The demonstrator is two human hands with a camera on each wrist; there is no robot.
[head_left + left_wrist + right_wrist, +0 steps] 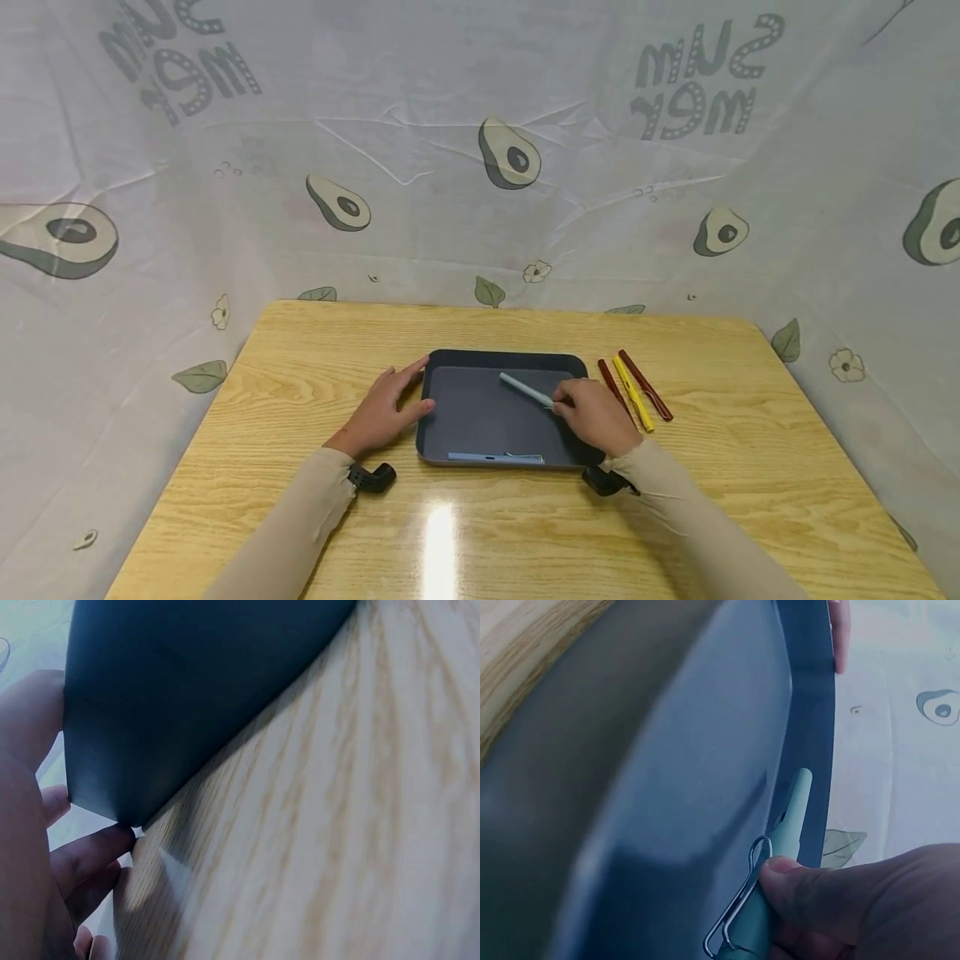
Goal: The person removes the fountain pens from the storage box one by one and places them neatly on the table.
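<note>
My right hand pinches a pale mint pen with a wire clip, held slanted over the dark grey tray. In the right wrist view, the thumb presses the mint pen beside its clip. A light blue pen lies along the tray's near side. At the tray's left edge, my left hand rests with thumb and fingers spread. The left wrist view shows those fingers touching the tray's outer wall near a corner.
Right of the tray lie a yellow pen and two dark red pens, one farther right and one partly behind my right hand. The wooden table meets a hanging cloth printed with avocados at its back.
</note>
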